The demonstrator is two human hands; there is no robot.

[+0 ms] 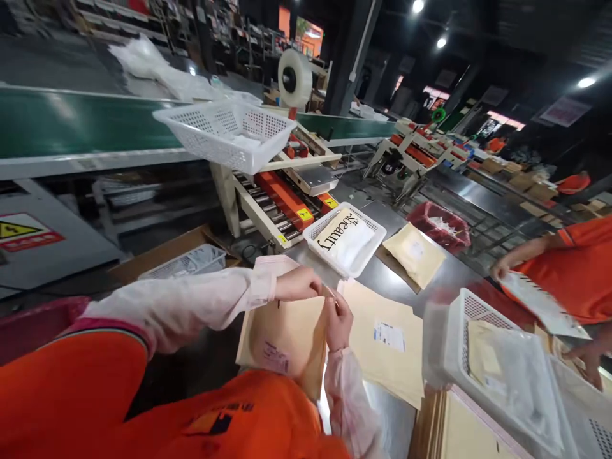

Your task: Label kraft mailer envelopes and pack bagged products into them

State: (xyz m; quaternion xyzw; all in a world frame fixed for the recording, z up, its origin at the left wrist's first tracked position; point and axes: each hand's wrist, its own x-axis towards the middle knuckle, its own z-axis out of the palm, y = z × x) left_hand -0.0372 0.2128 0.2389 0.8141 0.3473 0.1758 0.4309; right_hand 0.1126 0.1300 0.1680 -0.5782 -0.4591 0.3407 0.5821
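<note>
A tan padded envelope with a printed label is upright or tilted close in front of my body, its pale flap raised. My left hand reaches across its top with the fingers closed at the upper right corner. At that same corner my right hand pinches the envelope's edge, the two sets of fingertips nearly touching. Whether a thin strip lies between the fingertips cannot be made out. To the right of my right hand, a flat stack of tan envelopes with a white label lies on the metal table.
Beyond the stack sit a white basket holding a "beauty" bag and a filled envelope. A red-lined bin stands behind. Another white basket is at right, near a co-worker holding a white package. A tape machine stands ahead.
</note>
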